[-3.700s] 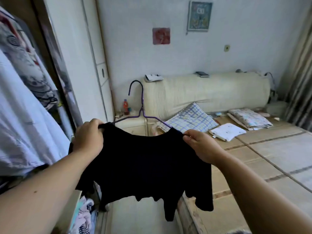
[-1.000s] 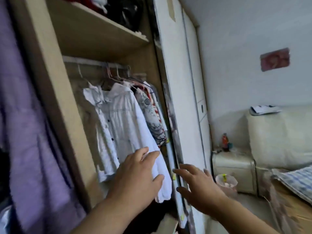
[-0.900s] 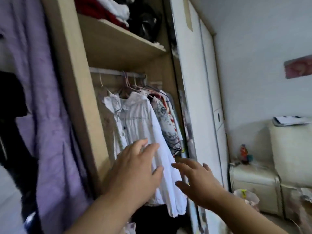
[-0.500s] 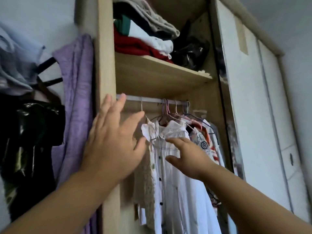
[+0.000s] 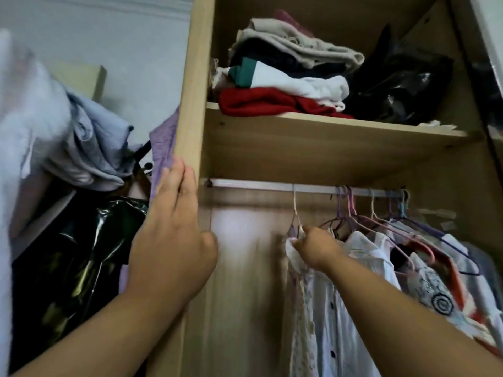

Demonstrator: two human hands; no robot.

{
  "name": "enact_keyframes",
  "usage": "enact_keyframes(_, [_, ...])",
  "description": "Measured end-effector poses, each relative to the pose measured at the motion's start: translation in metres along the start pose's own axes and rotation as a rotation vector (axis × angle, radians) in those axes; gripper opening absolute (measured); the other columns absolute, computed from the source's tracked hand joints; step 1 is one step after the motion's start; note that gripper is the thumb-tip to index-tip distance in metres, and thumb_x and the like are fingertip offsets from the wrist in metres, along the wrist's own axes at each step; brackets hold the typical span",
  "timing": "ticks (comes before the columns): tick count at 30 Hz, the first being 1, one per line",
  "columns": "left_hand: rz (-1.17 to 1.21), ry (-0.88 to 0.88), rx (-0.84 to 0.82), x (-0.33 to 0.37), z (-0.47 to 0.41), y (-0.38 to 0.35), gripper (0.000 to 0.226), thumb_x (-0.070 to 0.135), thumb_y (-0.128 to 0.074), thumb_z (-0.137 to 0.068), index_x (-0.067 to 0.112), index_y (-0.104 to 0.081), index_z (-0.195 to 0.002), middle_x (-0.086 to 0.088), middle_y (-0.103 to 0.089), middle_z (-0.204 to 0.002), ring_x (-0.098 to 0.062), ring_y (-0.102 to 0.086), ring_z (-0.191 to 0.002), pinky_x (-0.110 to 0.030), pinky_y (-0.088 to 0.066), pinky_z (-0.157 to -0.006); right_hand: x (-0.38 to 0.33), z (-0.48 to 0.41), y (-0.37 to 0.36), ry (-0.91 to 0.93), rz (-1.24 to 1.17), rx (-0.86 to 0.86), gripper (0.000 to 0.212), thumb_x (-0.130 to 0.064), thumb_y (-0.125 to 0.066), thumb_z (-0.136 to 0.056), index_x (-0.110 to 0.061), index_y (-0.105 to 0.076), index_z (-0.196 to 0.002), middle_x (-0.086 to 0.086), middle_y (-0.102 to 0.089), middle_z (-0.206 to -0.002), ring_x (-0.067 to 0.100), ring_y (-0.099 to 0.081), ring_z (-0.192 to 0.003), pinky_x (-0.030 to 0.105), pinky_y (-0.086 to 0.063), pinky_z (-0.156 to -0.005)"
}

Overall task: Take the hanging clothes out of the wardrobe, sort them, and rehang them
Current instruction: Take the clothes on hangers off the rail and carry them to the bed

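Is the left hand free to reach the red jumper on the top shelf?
Probably yes: the left hand rests open on the side post, holding nothing, and the red jumper lies at the front of the open shelf above.

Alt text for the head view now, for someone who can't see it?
The right hand pinches the white hanger of the leftmost garment on the wardrobe rail, while the left hand rests flat against the wardrobe's side panel. Folded clothes sit on the shelf above.

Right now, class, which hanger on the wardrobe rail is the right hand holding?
The pale wire hanger farthest left on the rail, hanging apart from the bunched purple and pink hangers. The right hand has its grip at its neck.
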State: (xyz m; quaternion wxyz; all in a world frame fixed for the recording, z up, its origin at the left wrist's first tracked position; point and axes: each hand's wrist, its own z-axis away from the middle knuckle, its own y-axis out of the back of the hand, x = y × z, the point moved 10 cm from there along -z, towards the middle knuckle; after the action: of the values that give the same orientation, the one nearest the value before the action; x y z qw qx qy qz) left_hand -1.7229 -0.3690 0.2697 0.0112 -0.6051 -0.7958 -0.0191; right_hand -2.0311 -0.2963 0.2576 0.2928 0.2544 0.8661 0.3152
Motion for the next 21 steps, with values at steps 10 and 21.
enact_keyframes(10, [-0.127,0.11,-0.073,-0.008,0.0,-0.007,0.091,0.012,-0.058,-0.072,0.019,-0.014,-0.151,0.011,-0.004,-0.159,-0.009,-0.017,-0.141,-0.032,-0.036,-0.101,0.038,-0.053,-0.026,-0.152,-0.202,-0.056,0.034,-0.034,-0.055,-0.092,-0.002,-0.061,-0.1,0.018,-0.063,-0.105,0.03,-0.061,-0.098,0.031,-0.043,-0.072])
enact_keyframes(21, [-0.13,0.133,-0.061,-0.012,0.001,-0.007,0.089,0.012,-0.059,-0.071,0.018,-0.018,-0.15,0.009,-0.008,-0.159,-0.012,-0.024,-0.14,-0.036,-0.039,-0.099,0.061,-0.059,0.001,-0.232,-0.277,0.163,0.036,-0.027,-0.046,-0.096,0.004,-0.064,-0.093,0.024,-0.066,-0.104,0.037,-0.061,-0.097,0.028,-0.036,-0.067])
